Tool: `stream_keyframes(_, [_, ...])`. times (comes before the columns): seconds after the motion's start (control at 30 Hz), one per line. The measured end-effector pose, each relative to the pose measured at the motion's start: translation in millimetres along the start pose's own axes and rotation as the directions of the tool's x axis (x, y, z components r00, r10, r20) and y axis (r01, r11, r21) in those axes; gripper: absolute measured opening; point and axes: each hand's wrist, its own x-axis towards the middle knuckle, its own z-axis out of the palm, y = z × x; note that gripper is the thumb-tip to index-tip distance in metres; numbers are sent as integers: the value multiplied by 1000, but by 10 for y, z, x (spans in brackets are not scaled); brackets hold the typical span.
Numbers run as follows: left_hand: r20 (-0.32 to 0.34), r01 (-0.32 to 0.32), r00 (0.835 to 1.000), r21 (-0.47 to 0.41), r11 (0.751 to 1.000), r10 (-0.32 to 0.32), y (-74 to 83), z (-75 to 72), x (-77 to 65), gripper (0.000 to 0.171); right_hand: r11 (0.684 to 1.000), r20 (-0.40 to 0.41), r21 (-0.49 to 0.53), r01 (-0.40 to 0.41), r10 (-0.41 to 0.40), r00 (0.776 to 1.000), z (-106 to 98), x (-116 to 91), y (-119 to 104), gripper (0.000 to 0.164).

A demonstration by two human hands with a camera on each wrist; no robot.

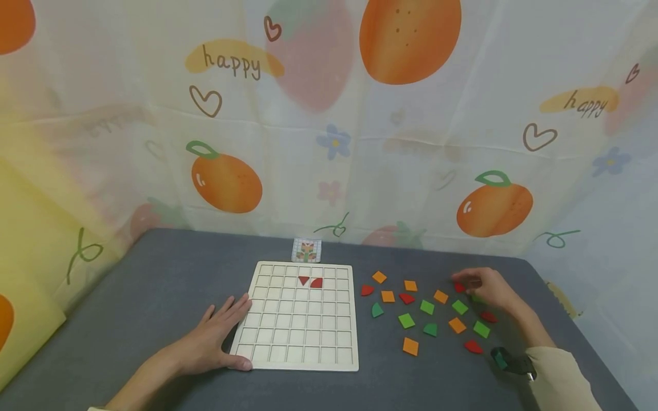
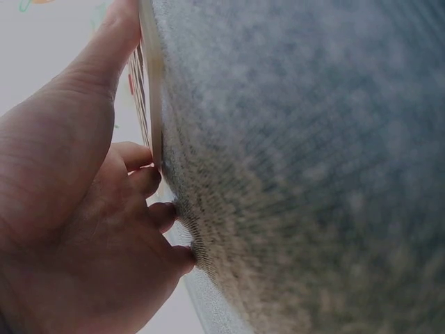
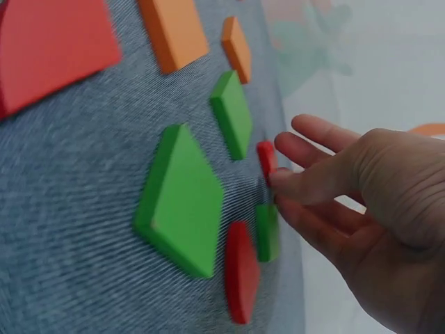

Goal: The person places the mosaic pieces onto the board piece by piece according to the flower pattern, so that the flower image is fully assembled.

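A white gridded board [image 1: 295,325] lies on the table with a red triangle [image 1: 304,280] and a red quarter-round piece [image 1: 316,283] in its upper cells. My left hand [image 1: 208,342] rests at the board's left side, fingers spread along the edge and thumb at the near corner. In the left wrist view the fingertips touch the board's edge and the cloth. My right hand [image 1: 488,288] hovers over the far right of the loose pieces, fingers loosely bent. Just beyond its thumb in the right wrist view is a red piece [image 3: 266,158]; a green piece [image 3: 267,233] lies below.
Several loose orange, red and green pieces, among them an orange square [image 1: 410,346] and a green square [image 1: 406,321], lie right of the board. A small card with a coloured pattern [image 1: 307,250] stands behind the board. A printed curtain [image 1: 329,142] hangs behind the table.
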Motion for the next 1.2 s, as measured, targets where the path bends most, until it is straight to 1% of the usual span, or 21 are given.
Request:
stream_keyframes(0.17, [-3,-9,1000,-1,1000,9,0,-1,-1,117,1000,-16,-2,18,-18,1000,38,18,37,29])
stream_keyframes(0.33, [-21,-20,1000,7,1000,20,0,5,-6,118,999,-39,-38,26,-28,999,74,75,37,28])
stream_keyframes(0.4, [-25,-24,999,10,1000,24,-2,8,-8,118,998,-40,-55,17,-20,999,89,94,29,28])
stream_keyframes(0.63, [-19,-24,1000,11,1000,25,-13,15,-9,118,996,-35,-68,-60,58,998,120,147,-24,29])
stream_keyframes(0.83, [-18,-11,1000,15,1000,12,-22,11,-5,118,995,-41,-95,-40,36,998,122,177,-94,27])
stream_keyframes(1.07, [-35,-41,999,25,999,42,-38,22,-18,118,989,-31,-137,-47,43,999,112,176,-96,25])
stream_keyframes(1.2, [-44,-46,998,23,999,47,-33,24,-21,119,988,-30,-152,-43,38,999,98,172,-76,24])
